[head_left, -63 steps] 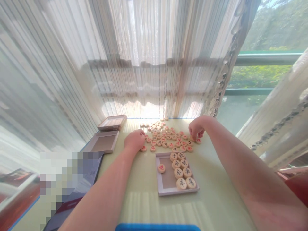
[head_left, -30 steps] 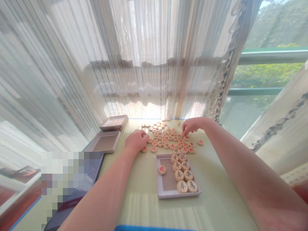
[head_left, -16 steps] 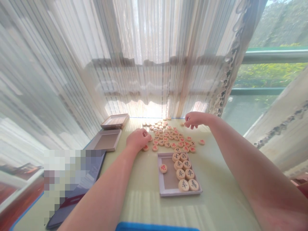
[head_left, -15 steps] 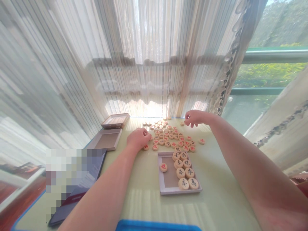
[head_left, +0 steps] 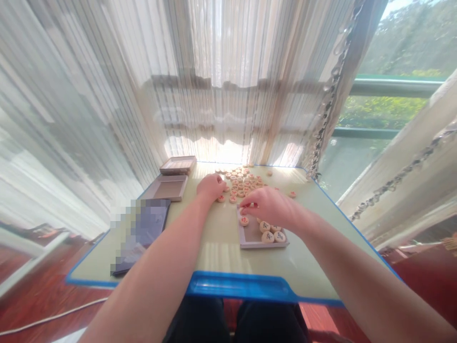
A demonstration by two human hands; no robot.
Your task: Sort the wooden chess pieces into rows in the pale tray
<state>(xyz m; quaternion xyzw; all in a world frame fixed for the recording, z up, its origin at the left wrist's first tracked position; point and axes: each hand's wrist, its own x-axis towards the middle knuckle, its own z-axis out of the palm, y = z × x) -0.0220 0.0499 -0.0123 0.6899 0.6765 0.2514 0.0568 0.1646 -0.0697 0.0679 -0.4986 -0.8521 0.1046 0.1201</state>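
Observation:
Round wooden xiangqi pieces with red or black characters lie in a loose cluster toward the far side of the table. At the cluster's left edge rests my left hand, its fingers curled together; a piece shows right at the fingertips, but what they grip is hidden. My right hand reaches over the shallow open box, thumb and finger pinched on a xiangqi piece at its far left corner. Just nearer lies a red-marked piece. Black-marked pieces fill the box's right side, partly covered by my hand.
Left of the cluster lie a second shallow box and another box behind it. A dark flat object, partly pixelated, is near the left edge. A blue tray lines the table's front edge. Sheer curtains hang behind.
My right hand has come from the far right of the table to above the box's left part. My left hand stays by the cluster. The view has shifted, showing more of the front edge.

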